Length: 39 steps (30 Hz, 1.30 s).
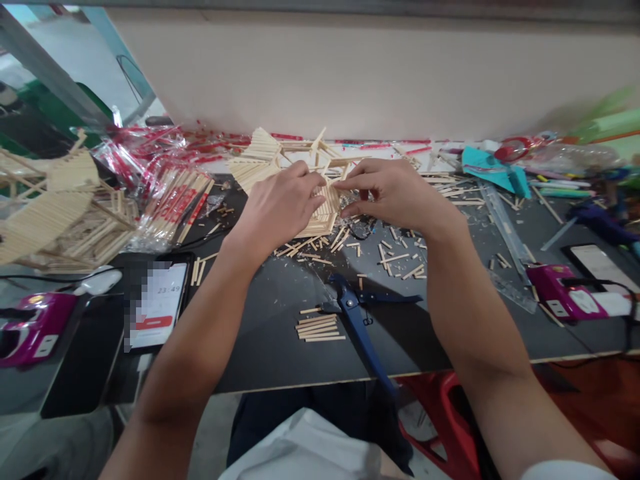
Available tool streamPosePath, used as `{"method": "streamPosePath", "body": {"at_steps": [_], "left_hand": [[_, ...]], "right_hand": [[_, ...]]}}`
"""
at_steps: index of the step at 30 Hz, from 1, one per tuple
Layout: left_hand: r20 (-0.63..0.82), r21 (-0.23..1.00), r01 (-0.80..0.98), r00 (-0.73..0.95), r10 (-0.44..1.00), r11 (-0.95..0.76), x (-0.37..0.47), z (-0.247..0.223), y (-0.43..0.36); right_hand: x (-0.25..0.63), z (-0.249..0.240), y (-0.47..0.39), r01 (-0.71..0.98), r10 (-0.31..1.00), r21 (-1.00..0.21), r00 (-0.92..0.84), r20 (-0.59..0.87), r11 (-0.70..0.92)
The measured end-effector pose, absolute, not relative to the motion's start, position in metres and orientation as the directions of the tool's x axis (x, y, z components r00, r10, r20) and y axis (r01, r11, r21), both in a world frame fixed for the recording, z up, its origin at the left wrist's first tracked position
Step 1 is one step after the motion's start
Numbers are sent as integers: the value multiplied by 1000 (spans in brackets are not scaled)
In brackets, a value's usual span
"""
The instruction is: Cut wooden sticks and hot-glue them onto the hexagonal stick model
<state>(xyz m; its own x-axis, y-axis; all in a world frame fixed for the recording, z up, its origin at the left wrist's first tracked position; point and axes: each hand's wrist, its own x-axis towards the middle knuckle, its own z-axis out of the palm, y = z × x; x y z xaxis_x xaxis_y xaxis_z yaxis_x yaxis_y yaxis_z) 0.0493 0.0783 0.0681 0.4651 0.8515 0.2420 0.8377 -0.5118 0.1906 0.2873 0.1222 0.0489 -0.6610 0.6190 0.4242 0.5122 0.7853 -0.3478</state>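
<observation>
A model built of pale wooden sticks [327, 207], with slatted, fan-shaped panels, stands toward the back of the dark table. My left hand [285, 203] lies over its near left side, fingers curled and closed on it. At the model's right edge is my right hand [395, 190], thumb and fingers bent inward against it; whatever small piece they grip is hidden. A blue-handled cutter [357, 320] lies in front, jaws toward the model. Beside it is a row of short cut sticks [320, 328].
Stick offcuts [400, 260] litter the table around the model. Another stick model [65, 207] and plastic-wrapped chopsticks [173, 200] are on the left. Phones [163, 307] and purple power sockets [565, 290] sit at both sides. A clear ruler [505, 230] lies right; a wall stands behind.
</observation>
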Motion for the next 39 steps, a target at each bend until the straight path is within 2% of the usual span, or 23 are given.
{"method": "streamPosePath", "body": {"at_steps": [14,32,39], "left_hand": [[261,119,859,456,851,-497,57,62,77],[256,45,871,463,848,-489,62,63,70],[271,25,868,471,839,-495,61,65,70]], "right_hand": [[286,51,121,457,591,-376,-651,477,806],[285,52,113,462,606,-395,-652,455,794],[284,48,106,519,620,-338,-647,445,785]]}}
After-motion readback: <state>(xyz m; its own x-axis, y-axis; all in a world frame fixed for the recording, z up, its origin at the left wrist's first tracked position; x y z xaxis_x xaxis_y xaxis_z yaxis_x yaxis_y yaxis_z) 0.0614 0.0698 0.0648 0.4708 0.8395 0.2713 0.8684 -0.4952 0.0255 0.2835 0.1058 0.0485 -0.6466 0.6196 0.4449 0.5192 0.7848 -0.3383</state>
